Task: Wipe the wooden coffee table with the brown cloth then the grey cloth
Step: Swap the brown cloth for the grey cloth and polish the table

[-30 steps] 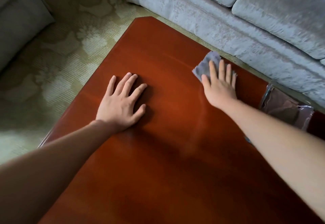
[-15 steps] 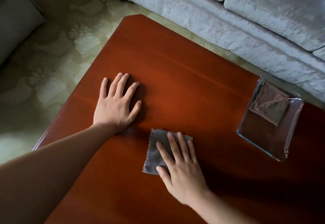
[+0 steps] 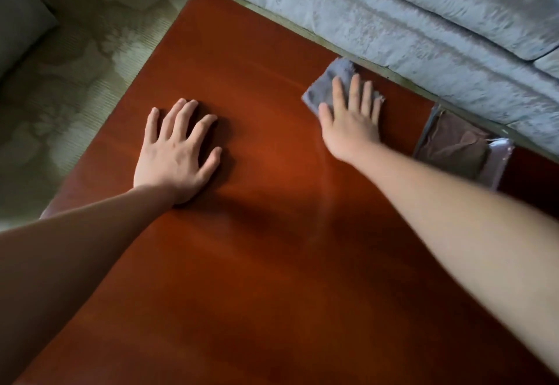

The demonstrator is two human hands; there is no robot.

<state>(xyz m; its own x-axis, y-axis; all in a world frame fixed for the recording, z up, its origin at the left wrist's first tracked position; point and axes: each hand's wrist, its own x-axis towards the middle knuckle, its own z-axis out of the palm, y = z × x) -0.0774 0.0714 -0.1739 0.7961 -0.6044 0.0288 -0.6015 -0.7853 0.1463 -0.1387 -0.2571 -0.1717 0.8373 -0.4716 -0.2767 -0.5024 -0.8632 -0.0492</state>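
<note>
Polished reddish-brown wood fills most of the head view: the wooden coffee table (image 3: pixel 272 263) runs from the near edge of the picture up to a rounded far corner, with a pale patterned carpet (image 3: pixel 75 82) on its left side and a light grey sofa (image 3: pixel 423 21) along its far right side.

On the left half of the tabletop the left hand (image 3: pixel 177 155) lies palm down, flat on the bare wood, fingers spread wide and pointing away from the person; it holds nothing. Its forearm comes in from the lower left.

Toward the far right edge of the table, near the sofa, the right hand (image 3: pixel 351 118) presses flat on the grey cloth (image 3: pixel 325 85), fingers straight and only slightly apart, not curled around it. That cloth sits under the fingers and palm, and its free part sticks out beyond the fingertips and to the thumb's side, reaching the table's far edge. A faint pale streak shows on the wood along the inner side of the right forearm.

Just beside the right wrist, on its right, a clear tray (image 3: pixel 500 164) rests on the table near the same edge, and the brown cloth (image 3: pixel 450 145) lies folded inside it, apart from both hands. The forearm hides the tray's near corner.
</note>
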